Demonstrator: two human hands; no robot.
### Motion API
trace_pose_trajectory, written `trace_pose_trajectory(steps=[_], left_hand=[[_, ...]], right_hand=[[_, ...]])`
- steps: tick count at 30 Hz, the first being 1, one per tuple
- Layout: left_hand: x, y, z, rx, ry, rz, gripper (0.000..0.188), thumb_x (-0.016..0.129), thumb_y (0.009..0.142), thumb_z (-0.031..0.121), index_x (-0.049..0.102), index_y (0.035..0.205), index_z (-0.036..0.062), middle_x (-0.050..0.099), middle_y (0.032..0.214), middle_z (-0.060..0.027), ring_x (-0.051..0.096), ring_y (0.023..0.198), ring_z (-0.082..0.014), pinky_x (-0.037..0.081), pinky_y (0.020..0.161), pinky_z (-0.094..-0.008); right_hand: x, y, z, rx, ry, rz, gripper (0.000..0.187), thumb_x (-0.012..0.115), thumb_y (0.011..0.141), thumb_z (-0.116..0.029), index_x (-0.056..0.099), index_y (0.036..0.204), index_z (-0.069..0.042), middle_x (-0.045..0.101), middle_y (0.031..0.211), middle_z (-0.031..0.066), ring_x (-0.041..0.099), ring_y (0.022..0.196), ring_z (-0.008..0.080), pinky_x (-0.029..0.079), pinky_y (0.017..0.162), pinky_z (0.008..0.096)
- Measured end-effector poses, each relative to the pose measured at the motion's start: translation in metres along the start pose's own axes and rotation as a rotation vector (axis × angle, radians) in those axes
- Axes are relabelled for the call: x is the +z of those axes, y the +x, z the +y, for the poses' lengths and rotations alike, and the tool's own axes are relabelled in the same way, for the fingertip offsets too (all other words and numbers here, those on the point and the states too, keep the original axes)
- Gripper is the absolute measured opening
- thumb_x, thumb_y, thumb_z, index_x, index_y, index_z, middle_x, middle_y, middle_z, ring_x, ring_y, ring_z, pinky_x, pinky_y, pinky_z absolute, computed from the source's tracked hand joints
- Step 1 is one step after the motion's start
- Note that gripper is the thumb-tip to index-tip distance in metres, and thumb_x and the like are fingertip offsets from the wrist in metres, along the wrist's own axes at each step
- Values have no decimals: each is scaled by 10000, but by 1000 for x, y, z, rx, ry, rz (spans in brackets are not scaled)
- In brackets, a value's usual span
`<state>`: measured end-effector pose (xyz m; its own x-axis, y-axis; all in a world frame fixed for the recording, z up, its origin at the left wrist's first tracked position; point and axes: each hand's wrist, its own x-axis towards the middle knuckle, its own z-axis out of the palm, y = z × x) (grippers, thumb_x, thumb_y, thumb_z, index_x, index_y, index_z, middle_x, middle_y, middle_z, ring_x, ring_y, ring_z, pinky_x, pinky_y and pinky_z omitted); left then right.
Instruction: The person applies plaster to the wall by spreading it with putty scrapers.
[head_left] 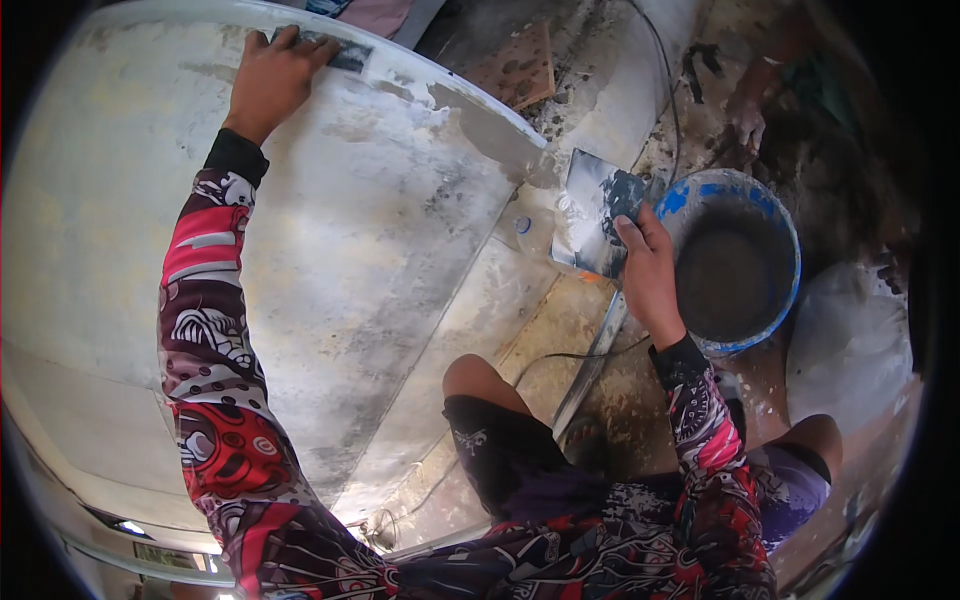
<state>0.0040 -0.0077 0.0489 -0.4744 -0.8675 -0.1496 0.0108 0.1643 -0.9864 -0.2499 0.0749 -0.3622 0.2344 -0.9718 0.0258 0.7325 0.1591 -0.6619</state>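
Paste (623, 192), dark grey and thick-looking, is apparently being spread: my left hand (272, 85) is gripping a dark flat rectangular blade (350, 56) against the far edge of the broad whitish curved panel (300, 260), the next stroke probably calling for level, even pressure; my right hand (652, 268) is clasping the flat silvery rectangular plate (576, 208) (paste smeared across its right side) just right of the panel
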Motion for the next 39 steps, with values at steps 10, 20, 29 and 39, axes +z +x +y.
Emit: trace_pose_trajectory(steps=[10,20,29,39], left_hand=[[8,-33,36,42,-42,-14,509,579,862,108,596,1366,184,635,1353,38,544,1188,-173,423,884,-441],[14,-98,67,49,-10,-38,560,552,897,148,510,1456,170,470,1532,28,508,1235,-219,442,863,-432],[-21,-84,44,-321,-44,141,565,633,812,86,602,1354,243,657,1312,90,614,996,-146,413,785,-375],[-4,-48,95,-571,-34,40,351,605,840,152,681,1181,118,740,1124,-1,650,926,-224,514,630,-436]], right_hand=[[-6,3,8,14,11,0,298,488,1010,-38,570,1290,26,657,1135,7,548,1002,62,424,906,230],[2,0,-1,-21,-48,28,282,483,1008,-45,581,1264,24,654,1102,0,542,975,67,423,897,233],[2,-4,-7,4,-117,70,266,483,1009,-47,586,1245,20,652,1087,-4,539,966,63,421,887,235],[-2,-1,-3,14,-75,53,287,478,1018,-44,574,1280,24,658,1140,6,549,1007,66,422,916,238]])
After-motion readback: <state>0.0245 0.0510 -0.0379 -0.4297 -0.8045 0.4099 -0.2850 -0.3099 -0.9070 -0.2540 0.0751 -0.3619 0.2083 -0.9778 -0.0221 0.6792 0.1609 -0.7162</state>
